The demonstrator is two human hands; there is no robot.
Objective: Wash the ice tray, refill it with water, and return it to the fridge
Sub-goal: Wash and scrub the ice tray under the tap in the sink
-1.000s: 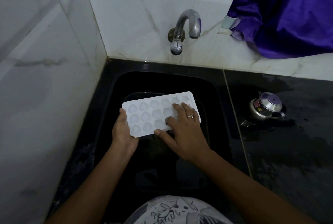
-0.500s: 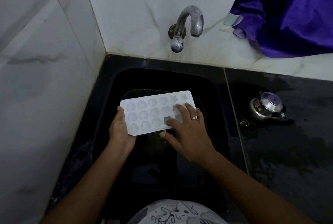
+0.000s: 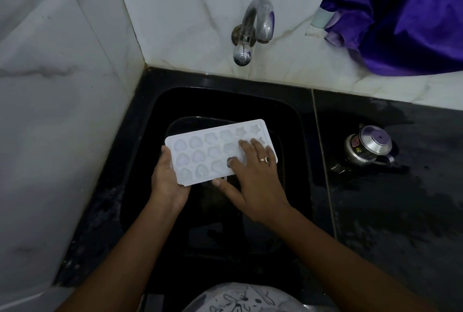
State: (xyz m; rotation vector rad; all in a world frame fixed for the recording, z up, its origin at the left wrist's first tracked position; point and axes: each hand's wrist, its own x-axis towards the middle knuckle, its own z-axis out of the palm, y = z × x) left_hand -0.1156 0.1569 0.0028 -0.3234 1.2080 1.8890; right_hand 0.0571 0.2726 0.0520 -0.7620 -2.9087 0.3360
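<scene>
A home kitchen: black sink (image 3: pixel 160 136), wall tap (image 3: pixel 253 28), steel kettle (image 3: pixel 368 147).

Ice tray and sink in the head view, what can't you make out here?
- Ice tray: the right hand covers its right-end cells; whether any cell holds water is too dim to tell.
- Left hand: its fingers are hidden under the tray.
- Sink: the black basin is too dark to show drain or water level.
- Tap: no stream visible; valve position unreadable.
- Small steel pot: label too small.

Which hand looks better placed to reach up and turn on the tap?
Probably the right hand: it only rests flat on the ice tray, nearer the tap. The left hand holds the tray's end.
</scene>
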